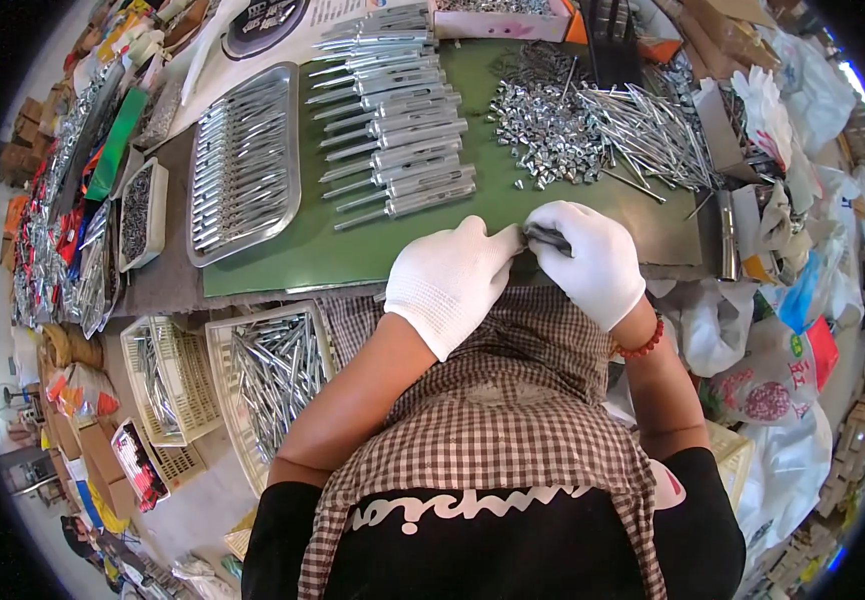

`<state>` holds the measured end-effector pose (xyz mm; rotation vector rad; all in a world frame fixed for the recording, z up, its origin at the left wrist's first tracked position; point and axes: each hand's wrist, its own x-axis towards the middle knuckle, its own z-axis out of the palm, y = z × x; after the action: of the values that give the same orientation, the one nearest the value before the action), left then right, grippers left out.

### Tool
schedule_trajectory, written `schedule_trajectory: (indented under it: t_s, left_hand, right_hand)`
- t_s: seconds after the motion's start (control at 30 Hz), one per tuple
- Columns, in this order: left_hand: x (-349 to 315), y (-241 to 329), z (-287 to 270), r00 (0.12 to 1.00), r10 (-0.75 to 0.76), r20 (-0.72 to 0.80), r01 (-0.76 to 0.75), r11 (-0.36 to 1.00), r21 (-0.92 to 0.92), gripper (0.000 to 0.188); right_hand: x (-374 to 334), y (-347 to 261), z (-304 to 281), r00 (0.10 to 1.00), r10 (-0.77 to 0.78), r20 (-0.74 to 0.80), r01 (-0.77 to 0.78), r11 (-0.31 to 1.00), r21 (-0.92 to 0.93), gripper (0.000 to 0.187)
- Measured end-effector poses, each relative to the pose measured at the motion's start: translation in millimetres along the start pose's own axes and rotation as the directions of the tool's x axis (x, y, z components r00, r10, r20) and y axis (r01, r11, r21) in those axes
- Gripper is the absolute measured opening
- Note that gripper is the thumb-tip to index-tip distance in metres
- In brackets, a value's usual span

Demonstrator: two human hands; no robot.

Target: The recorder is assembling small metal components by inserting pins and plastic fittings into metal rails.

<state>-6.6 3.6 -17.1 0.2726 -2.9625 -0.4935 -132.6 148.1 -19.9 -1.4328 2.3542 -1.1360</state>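
My left hand (449, 280), in a white knit glove, is closed near the front edge of the green work surface (332, 256). Its thumb and finger meet my right hand's fingertips, and whatever they pinch is too small to tell. My gloved right hand (589, 258) is curled around a dark grey bundle of thin pieces (546, 238), mostly hidden by the fingers. Beyond the left hand lies a long row of silver metal rods with thicker sleeves (407, 160). Past the right hand spread a pile of small shiny metal caps (552, 135) and a heap of thin metal pins (642, 135).
A steel tray (293, 180) with rows of silver pieces stands left of the rod row. Farther left is a white box (157, 215) of small dark parts. Below the table edge, a cream basket (220, 345) holds metal rods. White plastic bags (712, 330) crowd the right.
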Motion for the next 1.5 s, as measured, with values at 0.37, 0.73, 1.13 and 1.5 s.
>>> schedule_trajectory:
  t_s: [0.37,0.73,1.13,1.5]
  left_hand:
    - [0.6,-0.3,-0.1,0.997,0.019,0.073,-0.024,0.997,0.067,0.018]
    - [-1.1,2.7,-3.0,0.997,0.027,0.074,-0.032,0.998,0.056,0.029]
    - [3.8,4.6,-6.5,0.991,0.036,0.128,-0.042,0.998,0.049,0.017]
    - [-5.0,-0.2,-15.0,0.998,0.008,0.059,-0.013,0.997,0.082,0.018]
  right_hand:
    - [13.6,-14.4,-6.3,0.985,-0.017,0.174,0.047,0.985,-0.167,0.019]
    - [13.9,1.7,-1.7,0.940,0.336,0.054,-0.224,0.492,0.841,0.031]
    - [23.1,4.4,44.6,0.933,0.345,-0.098,0.058,0.127,0.990,0.050]
    - [25.4,16.4,37.5,0.923,0.345,-0.173,0.205,-0.060,0.977,0.052]
